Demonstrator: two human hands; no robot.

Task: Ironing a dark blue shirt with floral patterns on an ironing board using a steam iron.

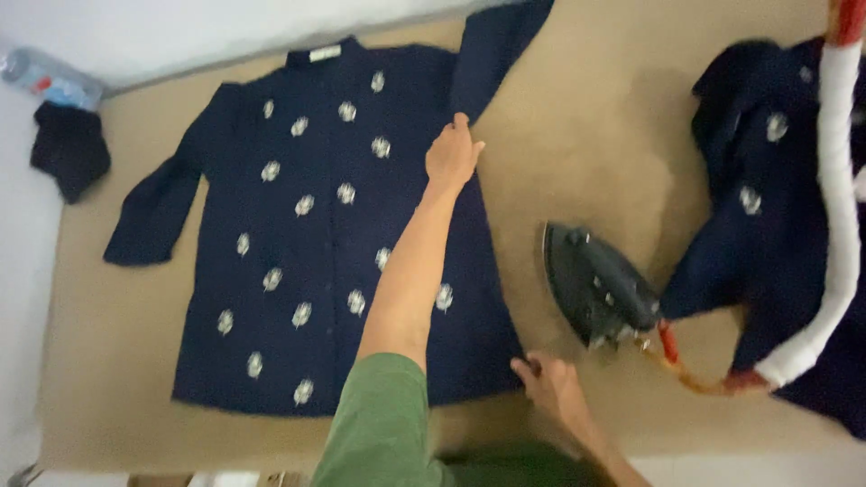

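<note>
A dark blue shirt (316, 234) with small white leaf prints is spread flat, front up, on a tan padded table (577, 135), collar toward the far edge. Its left-hand sleeve in the picture lies angled outward; the other sleeve (492, 50) is raised toward the far edge of the table.

The left hand (453, 155), on an arm reaching across the shirt from a green sleeve (379, 424), is closed on the cloth where that raised sleeve joins the body; the fabric is pinched between thumb and fingers. The right hand (550, 383) is set at the shirt's lower corner near the front edge of the table, fingers curled onto the hem; how firmly it is gripped cannot be told.

Just beside the shirt, a black iron (600, 289) is resting on the table, well clear of both hands, with a red and orange cord (686, 365) running off to the side. Beyond it, a second dark blue garment (767, 198) with the same prints is heaped, and a thick white wrapped cable (839, 207) is draped across it. At the far corner a dark cloth (68, 149) and a plastic bottle (50, 79) are lying off the table.
</note>
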